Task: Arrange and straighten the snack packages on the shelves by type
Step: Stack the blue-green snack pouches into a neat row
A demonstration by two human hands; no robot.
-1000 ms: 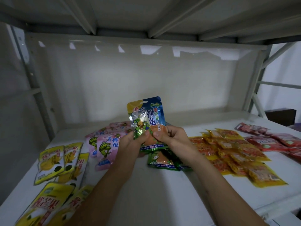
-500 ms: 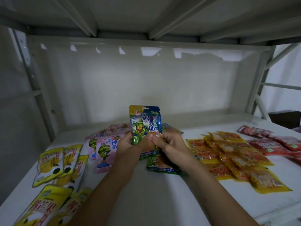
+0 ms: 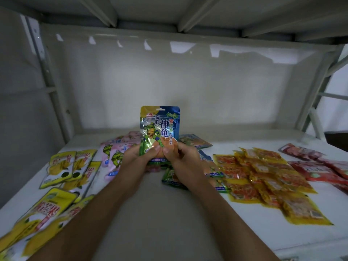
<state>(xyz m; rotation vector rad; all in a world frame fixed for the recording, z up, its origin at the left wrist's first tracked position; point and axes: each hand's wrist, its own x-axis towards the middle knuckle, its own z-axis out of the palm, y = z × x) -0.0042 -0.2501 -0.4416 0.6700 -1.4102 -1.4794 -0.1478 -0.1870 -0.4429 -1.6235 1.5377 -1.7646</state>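
Note:
A blue foil packet with a green turtle point(image 3: 160, 125) stands upright above the white shelf point(image 3: 169, 213). My left hand point(image 3: 138, 159) pinches its lower left edge and my right hand point(image 3: 183, 158) pinches its lower right edge. More blue and green turtle packets point(image 3: 194, 141) lie flat behind and under my right hand. Pink turtle packets point(image 3: 113, 153) lie just left of my left hand. Yellow packets point(image 3: 62, 168) cover the left end. Orange-and-yellow packets point(image 3: 267, 178) lie to the right, and red packets point(image 3: 316, 166) lie at the far right.
The shelf has a white back wall point(image 3: 188, 87) and another shelf board point(image 3: 169, 10) overhead. Metal uprights point(image 3: 45, 72) stand at both ends. A bare strip of shelf runs along the back and between my forearms.
The upright blue packet sits slightly lower and straighter in my two hands than a second ago. Both hands keep their grip on it.

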